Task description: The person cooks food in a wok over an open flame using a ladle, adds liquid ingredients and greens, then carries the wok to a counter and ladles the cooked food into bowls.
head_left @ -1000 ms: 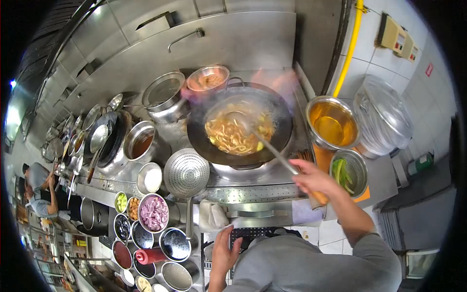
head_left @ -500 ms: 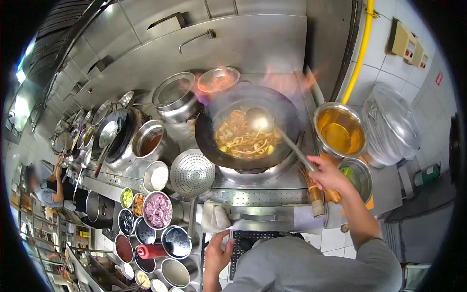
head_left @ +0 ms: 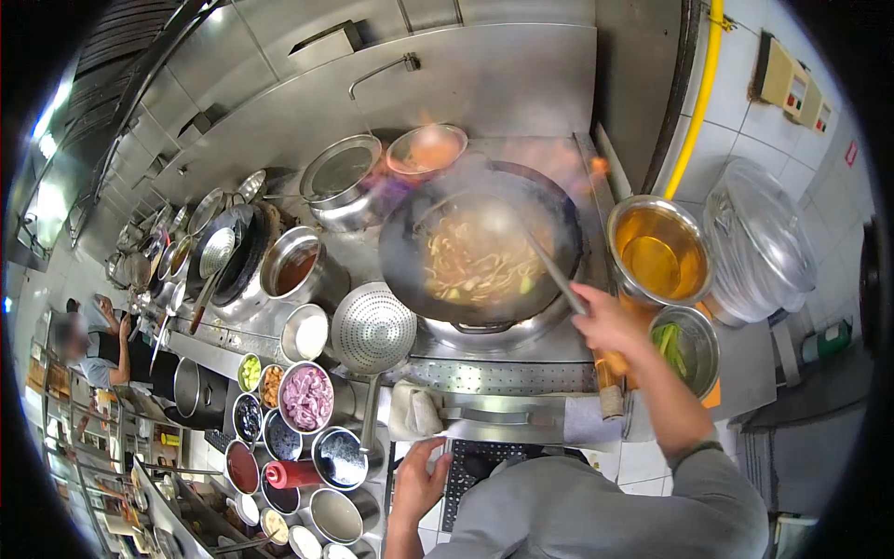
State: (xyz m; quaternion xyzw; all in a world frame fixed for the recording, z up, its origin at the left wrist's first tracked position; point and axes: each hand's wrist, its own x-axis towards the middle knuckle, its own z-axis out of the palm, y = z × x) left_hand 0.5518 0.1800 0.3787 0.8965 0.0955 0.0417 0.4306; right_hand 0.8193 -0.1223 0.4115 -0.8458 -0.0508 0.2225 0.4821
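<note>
Stainless steel lines the wall (head_left: 503, 84) behind your cooking bench (head_left: 438, 347) in the head view, and steam blurs the middle of the frame. Your right hand (head_left: 610, 321) is closed round the handle of a long ladle (head_left: 562, 277), its bowl among the noodles (head_left: 475, 265) in the dark wok (head_left: 410, 270) at centre. Your left hand (head_left: 419, 480), lower centre, holds nothing visible, its fingers loosely parted near the folded cloth (head_left: 414, 410).

Flames (head_left: 597, 166) show past the wok's far right edge; a far reach could bring your knuckles close to them. Steam veils the ladle's bowl, so a hard scoop might fling noodles or hot liquid over the rim. Swinging your forearm wide risks knocking the bowl of amber liquid (head_left: 656, 256) or the bowl of greens (head_left: 710, 368), both close by at right. Left of the wok, the perforated strainer (head_left: 373, 328) has its handle jutting over the front edge, where your left sleeve could snag it.
</note>
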